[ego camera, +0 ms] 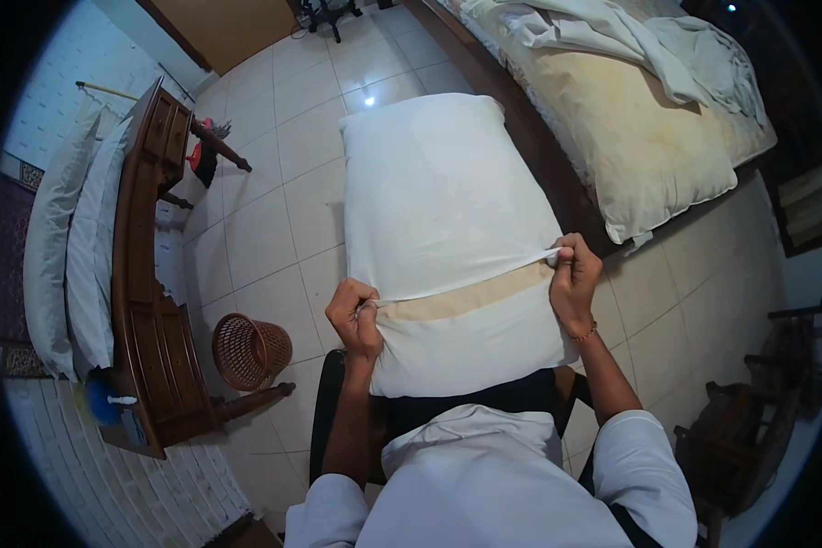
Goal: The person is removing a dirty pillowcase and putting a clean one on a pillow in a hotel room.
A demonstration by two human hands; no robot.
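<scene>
A pillow in a white pillowcase lies before me, its near end over my lap. My left hand pinches the left end of the pillowcase's opening edge. At the opposite end of that edge, my right hand grips the cloth between thumb and fingers. The edge is stretched between both hands. Just below it shows a strip of the cream-coloured pillow, with more white cloth covering the near end.
A bed with a yellowed pillow and crumpled white cloths stands at the upper right. On the left are a wooden desk bearing two white pillows, and a brown wastebasket on the tiled floor.
</scene>
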